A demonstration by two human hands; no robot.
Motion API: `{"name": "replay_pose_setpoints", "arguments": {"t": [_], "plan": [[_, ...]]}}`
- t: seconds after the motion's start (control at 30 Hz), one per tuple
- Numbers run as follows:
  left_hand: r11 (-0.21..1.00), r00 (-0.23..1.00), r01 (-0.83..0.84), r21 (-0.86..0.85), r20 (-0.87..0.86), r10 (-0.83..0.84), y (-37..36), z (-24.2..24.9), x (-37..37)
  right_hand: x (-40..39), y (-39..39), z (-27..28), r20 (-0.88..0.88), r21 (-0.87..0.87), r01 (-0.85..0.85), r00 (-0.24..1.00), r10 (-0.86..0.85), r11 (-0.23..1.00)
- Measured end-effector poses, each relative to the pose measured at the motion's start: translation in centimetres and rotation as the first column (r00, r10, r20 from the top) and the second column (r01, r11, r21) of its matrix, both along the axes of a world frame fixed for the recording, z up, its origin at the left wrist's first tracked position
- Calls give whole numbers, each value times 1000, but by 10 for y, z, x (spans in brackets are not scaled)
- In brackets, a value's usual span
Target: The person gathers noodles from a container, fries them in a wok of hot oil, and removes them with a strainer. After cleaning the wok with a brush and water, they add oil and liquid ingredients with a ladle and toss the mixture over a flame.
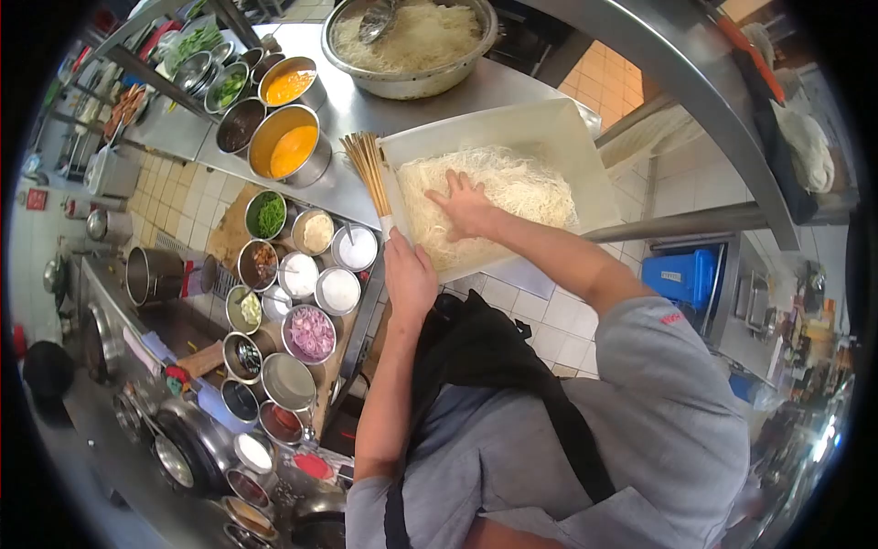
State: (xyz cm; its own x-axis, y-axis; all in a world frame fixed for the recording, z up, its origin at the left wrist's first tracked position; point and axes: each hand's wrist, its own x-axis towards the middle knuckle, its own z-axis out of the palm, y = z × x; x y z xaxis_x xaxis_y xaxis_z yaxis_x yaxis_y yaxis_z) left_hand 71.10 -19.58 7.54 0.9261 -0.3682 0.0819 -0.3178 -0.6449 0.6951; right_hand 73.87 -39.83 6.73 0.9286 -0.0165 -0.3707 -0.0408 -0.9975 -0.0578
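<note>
My right hand (465, 209) lies palm down with fingers spread on a mass of thin pale noodles (530, 188). The noodles are in a whitish rectangular bin (503, 133). At the bin's left side, my left hand (412, 277) is closed around the lower end of a bamboo stick brush (366, 169). The bristles point away from me and the white-bound part shows just above the fingers. The hand is right against the bin's rim; whether it also grips the rim is hidden.
A large metal basin (412, 84) of noodles with a ladle (377, 20) stands behind the bin. To the left are pots of orange liquid (293, 151), a bowl of chopped greens (268, 215), sliced onion (309, 333) and several white seasonings. A metal shelf post (722, 119) arches at upper right.
</note>
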Motion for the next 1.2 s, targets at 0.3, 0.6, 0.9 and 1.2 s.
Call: {"name": "replay_pose_setpoints", "arguments": {"t": [0.3, 0.6, 0.9, 1.2], "plan": [[999, 996, -17, -36, -89, 14, 1, 11, 2, -29, -140, 51, 36, 289, 95, 993, -110, 953], [999, 999, 27, -46, -27, -29, 4, 7, 6, -36, -130, -32, -292, 43, 616, 761, -579, 787], [998, 999, 48, -42, 0, -48, 6, -2, 5, -13, 7, 30, -272, 82, 353, 908, -320, 932], [998, 996, 42, -50, -74, -46, 7, 10, 6, -5, -130, -2, -56, -4, 418, 907, -417, 909]]}}
